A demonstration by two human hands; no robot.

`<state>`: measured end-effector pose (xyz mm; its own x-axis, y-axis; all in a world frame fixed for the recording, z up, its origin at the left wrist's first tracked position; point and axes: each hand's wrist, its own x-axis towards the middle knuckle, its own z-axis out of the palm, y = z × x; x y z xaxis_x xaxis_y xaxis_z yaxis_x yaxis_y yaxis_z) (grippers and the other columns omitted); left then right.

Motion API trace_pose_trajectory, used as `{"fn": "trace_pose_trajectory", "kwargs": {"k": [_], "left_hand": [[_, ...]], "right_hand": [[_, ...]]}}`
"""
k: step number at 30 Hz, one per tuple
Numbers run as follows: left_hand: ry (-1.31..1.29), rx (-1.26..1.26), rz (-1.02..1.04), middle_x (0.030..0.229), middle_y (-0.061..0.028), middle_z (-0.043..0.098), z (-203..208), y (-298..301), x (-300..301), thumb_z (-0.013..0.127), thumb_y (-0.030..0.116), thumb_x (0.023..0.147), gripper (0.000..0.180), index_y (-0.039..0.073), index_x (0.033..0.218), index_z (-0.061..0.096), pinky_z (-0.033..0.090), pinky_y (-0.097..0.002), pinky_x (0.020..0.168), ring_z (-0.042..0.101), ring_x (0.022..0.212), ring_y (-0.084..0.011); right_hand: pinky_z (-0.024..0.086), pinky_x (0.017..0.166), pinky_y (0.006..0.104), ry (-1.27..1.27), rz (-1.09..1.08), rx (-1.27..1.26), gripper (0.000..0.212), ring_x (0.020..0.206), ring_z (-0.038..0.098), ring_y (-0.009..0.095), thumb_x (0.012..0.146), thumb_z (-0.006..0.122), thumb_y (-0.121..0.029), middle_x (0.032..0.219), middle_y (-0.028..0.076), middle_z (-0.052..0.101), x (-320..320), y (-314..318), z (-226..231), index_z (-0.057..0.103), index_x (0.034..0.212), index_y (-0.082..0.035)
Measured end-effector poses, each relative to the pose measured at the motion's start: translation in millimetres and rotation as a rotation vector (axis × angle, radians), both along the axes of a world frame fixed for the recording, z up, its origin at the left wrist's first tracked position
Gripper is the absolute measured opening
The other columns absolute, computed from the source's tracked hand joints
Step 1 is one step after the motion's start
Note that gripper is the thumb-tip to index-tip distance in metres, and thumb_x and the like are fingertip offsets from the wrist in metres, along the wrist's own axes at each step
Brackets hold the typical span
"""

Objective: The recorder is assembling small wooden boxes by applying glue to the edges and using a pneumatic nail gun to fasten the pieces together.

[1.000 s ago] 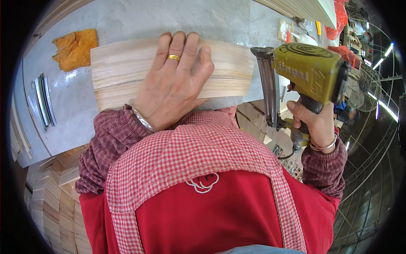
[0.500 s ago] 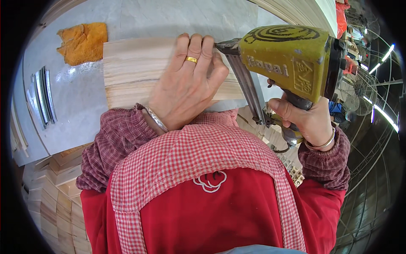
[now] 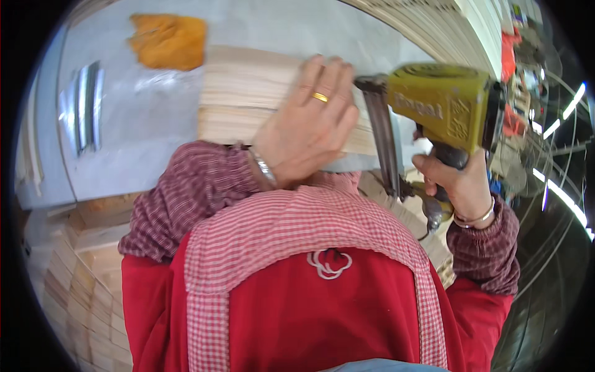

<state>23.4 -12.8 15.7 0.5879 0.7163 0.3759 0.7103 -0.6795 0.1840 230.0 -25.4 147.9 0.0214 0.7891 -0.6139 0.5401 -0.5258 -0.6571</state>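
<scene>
My left hand [image 3: 313,118] lies flat on a pale wooden board [image 3: 238,84], fingers stretched out toward its far edge. A gold ring and a silver bangle are on this hand. My right hand [image 3: 458,183] is wrapped round the grip of a yellow-green nail gun [image 3: 440,102]. The gun's nose is at the board's right end, close beside my left fingers; whether it touches the wood I cannot tell. Its slanted metal magazine runs down toward me from the nose. Motion blurs the picture somewhat.
On the grey tabletop [image 3: 136,111] lie an orange cloth [image 3: 167,40] beyond the board and several shiny metal strips [image 3: 87,108] at the left. Long wooden strips [image 3: 427,25] are stacked at the far right. More wood pieces [image 3: 80,304] are piled below the table at lower left.
The view has shifted, so table, cloth and board appear further right. The nail gun's nose has come a little nearer to me relative to my left fingertips. Both hands keep their hold or place.
</scene>
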Motion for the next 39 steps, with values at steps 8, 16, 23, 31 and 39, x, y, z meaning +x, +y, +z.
{"fn": "trace_pose_trajectory", "kwargs": {"k": [8, 16, 23, 31, 39], "left_hand": [[-0.229, 0.041, -0.175, 0.117, -0.0192, 0.054, 3, -28, -6, 0.06, 0.026, 0.078, 0.036, -0.003, 0.101, 0.058, 0.037, -0.0449, 0.105, 0.051, 0.113, -0.0317], [-0.31, 0.058, -0.266, 0.11, -0.0147, 0.059, -10, -34, -12, 0.059, 0.007, 0.076, 0.026, -0.004, 0.1, 0.06, 0.045, -0.0359, 0.099, 0.057, 0.106, -0.0262], [-0.291, 0.065, -0.279, 0.111, -0.0135, 0.059, -14, -36, -4, 0.058, 0.004, 0.076, 0.025, -0.003, 0.1, 0.06, 0.044, -0.0344, 0.099, 0.056, 0.108, -0.0241], [-0.259, 0.072, -0.284, 0.112, -0.012, 0.059, -13, -37, -4, 0.058, 0.005, 0.076, 0.026, -0.003, 0.101, 0.06, 0.044, -0.0335, 0.099, 0.056, 0.109, -0.0234], [-0.282, 0.049, -0.257, 0.111, -0.0112, 0.059, -12, -41, -6, 0.058, 0.005, 0.076, 0.026, -0.002, 0.101, 0.06, 0.044, -0.0335, 0.1, 0.057, 0.108, -0.0233]], "right_hand": [[0.036, 0.041, 0.0204, 0.025, -0.144, 0.116, 0.02, 0.043, 0.046, 0.01, 0.075, 0.072, -0.006, 0.056, 0.002, 0.055, 7, -7, 18, 0.062, 0.09, 0.001], [0.035, 0.042, 0.0199, -0.042, 0.029, 0.031, 0.014, 0.042, 0.046, 0.009, 0.075, 0.073, -0.007, 0.052, 0.002, 0.053, -9, 25, 23, 0.061, 0.076, -0.001], [0.034, 0.042, 0.0203, 0.032, 0.058, 0.091, 0.015, 0.041, 0.045, 0.009, 0.075, 0.074, -0.008, 0.051, 0.001, 0.053, -7, 27, 16, 0.06, 0.073, -0.002], [0.034, 0.042, 0.0203, -0.039, 0.036, 0.084, 0.015, 0.04, 0.045, 0.009, 0.075, 0.075, -0.009, 0.049, 0.001, 0.052, -9, 23, 16, 0.062, 0.077, -0.001], [0.039, 0.047, 0.0218, -0.207, 0.169, 0.062, 0.022, 0.048, 0.05, 0.012, 0.074, 0.074, -0.008, 0.062, 0.005, 0.059, -12, 25, 19, 0.062, 0.091, 0.001]]}}
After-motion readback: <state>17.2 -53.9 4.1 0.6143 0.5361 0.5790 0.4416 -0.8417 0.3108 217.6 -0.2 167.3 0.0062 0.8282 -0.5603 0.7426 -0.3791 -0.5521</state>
